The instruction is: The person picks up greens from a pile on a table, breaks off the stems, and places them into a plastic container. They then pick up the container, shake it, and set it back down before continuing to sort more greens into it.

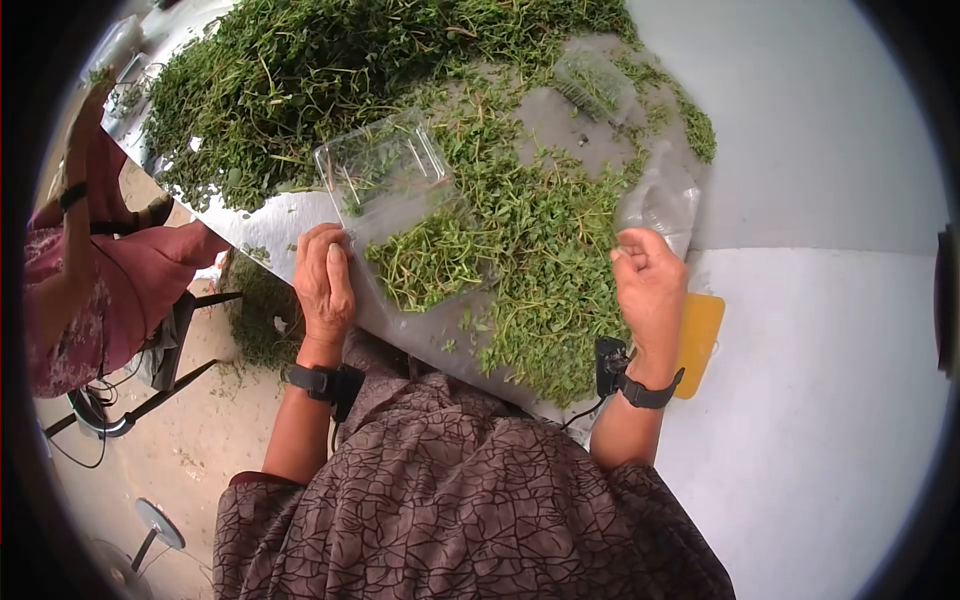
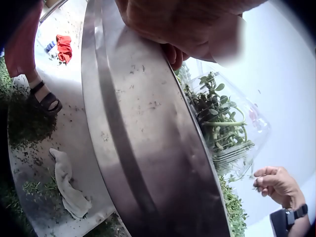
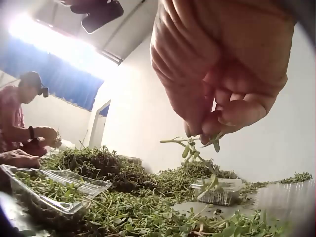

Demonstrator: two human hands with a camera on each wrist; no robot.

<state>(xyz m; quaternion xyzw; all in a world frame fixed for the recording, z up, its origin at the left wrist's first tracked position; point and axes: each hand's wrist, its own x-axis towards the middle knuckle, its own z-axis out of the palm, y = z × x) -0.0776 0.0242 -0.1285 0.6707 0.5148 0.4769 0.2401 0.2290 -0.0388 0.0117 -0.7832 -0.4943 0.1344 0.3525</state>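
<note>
My right hand pinches a thin green sprig with small rounded leaves between thumb and fingertips, above the loose greens. Over at the table's front edge, my left hand has its fingers bent, right at the near-left corner of a clear plastic box; I cannot tell whether they grip it. Cut greens partly fill this box. Its hinged lid lies folded back, away from me. Loose greens spread across the table between my hands.
A big heap of greens covers the table's far left. Another clear box stands farther back. A crumpled plastic sheet and a yellow board lie at the right. Another person sits at the left.
</note>
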